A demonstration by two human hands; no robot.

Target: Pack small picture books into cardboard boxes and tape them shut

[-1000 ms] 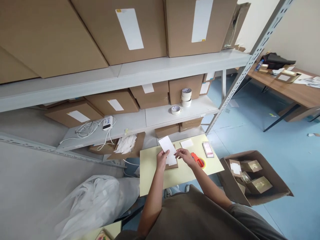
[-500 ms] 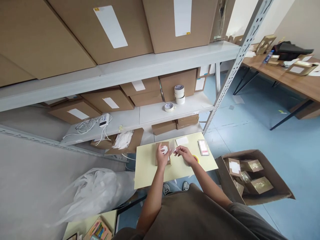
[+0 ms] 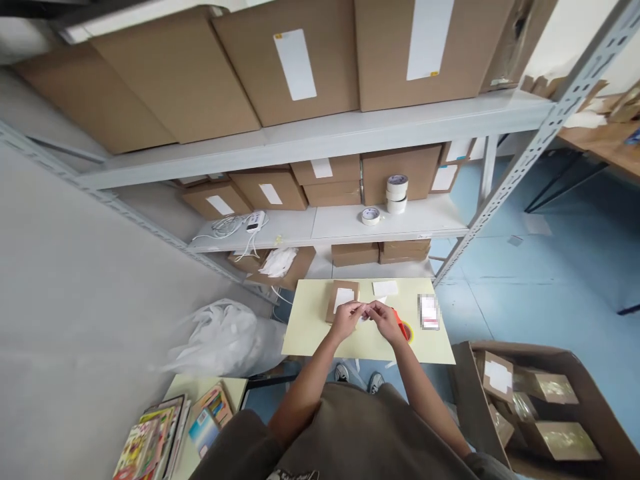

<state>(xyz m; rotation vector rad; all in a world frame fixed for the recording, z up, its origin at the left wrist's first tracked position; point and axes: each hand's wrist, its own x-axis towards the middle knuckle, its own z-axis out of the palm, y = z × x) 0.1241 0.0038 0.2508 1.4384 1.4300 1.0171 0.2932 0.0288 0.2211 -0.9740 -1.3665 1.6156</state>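
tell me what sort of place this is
Probably a packing or storage room: a grey metal shelving rack holds brown cardboard boxes and round white tape rolls, and a large open brown cardboard carton holds smaller brown boxes.

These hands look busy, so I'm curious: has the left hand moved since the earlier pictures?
Yes: the left hand has moved slightly right and toward the near side, judged against the pale yellow tabletop.

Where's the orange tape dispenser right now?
In the head view, the orange tape dispenser lies on the pale yellow table, immediately right of the right hand.
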